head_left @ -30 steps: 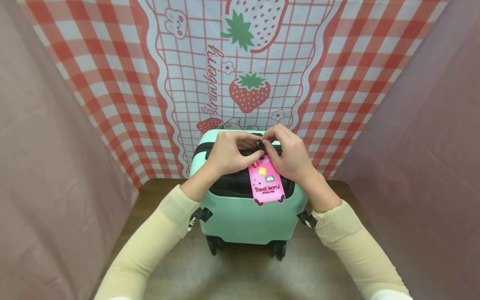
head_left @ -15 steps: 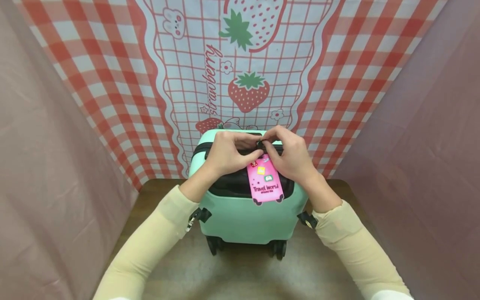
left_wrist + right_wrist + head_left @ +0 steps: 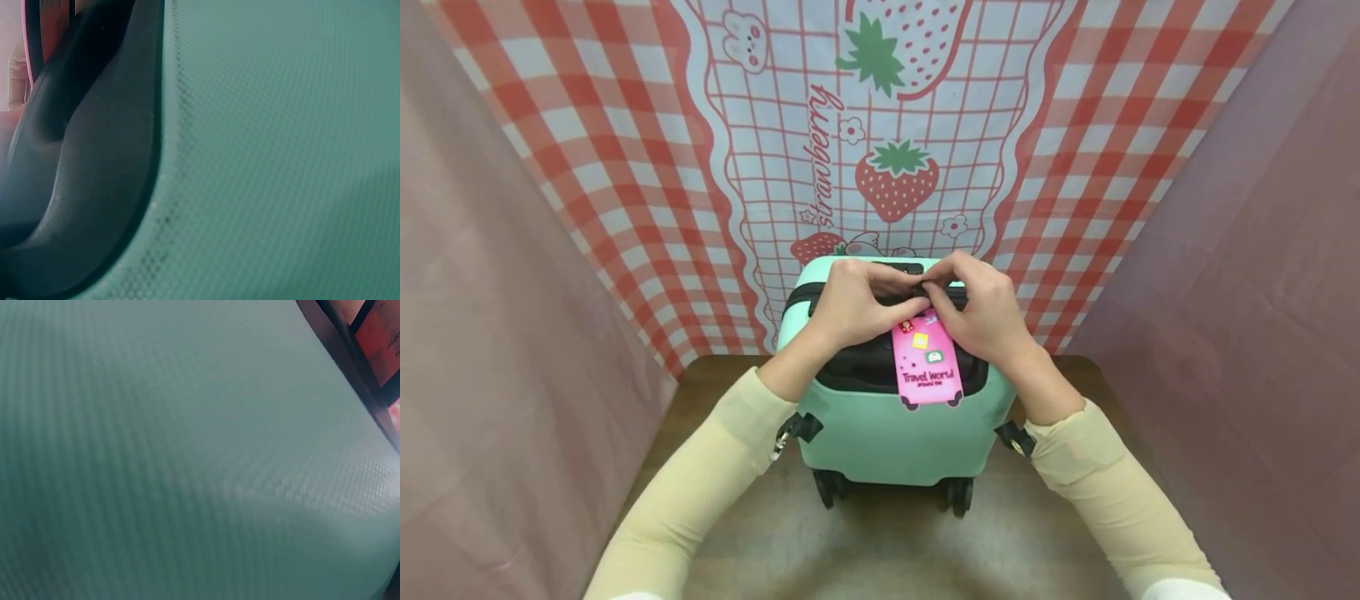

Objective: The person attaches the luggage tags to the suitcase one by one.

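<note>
A mint-green suitcase stands upright with its black top panel facing me. From the fingertips of both hands hangs a pink luggage tag with "Travel World" on it. My right hand pinches the tag's small black strap between thumb and forefinger. The left hand meets it from the other side, its thumb and fingers also pinching at the strap; the fingers cover most of it. Ribbed shell fills most of the left wrist view beside a dark curved handle. A reddish edge of the tag shows in the right wrist view.
The suitcase stands on a brown wooden table on black wheels. Behind it hangs a red-checked strawberry cloth. Pinkish curtains close in both sides.
The tag has shifted slightly left under the fingers. Both hands keep nearly the same place, and the dark bit between the fingertips is more covered now.
</note>
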A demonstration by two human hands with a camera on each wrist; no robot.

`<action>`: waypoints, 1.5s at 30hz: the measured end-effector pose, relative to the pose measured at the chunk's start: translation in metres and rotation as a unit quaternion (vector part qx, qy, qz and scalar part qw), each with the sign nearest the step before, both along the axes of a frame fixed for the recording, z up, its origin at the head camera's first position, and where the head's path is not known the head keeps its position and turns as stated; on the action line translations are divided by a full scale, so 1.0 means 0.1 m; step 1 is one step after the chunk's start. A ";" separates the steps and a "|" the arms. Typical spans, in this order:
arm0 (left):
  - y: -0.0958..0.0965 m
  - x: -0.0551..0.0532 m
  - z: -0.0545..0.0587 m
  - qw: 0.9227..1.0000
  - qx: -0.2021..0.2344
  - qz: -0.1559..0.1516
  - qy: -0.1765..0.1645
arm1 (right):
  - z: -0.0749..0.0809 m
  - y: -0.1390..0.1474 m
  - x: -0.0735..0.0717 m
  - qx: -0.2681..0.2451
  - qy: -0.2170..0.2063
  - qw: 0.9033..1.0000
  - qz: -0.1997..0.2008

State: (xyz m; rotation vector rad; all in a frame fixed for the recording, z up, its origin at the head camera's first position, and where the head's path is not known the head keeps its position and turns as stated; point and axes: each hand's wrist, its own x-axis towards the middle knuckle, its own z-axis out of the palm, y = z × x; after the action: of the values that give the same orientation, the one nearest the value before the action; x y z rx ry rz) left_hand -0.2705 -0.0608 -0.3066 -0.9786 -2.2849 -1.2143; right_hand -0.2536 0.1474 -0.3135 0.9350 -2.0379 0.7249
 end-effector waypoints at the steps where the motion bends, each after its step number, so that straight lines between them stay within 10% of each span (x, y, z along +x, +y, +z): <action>1: 0.00 0.00 0.00 1.000 0.000 0.001 -0.003 | 0.00 0.00 0.00 0.002 0.002 1.000 0.003; 45: 0.03 0.03 0.00 0.999 -0.036 0.022 0.018 | -0.02 0.04 0.01 0.009 0.012 1.000 0.018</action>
State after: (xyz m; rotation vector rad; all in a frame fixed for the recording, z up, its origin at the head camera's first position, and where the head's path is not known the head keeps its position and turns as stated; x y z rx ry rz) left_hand -0.2677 -0.0578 -0.3068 -0.9634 -2.3246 -1.0950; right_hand -0.2525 0.1513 -0.3158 0.9873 -2.0136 0.7119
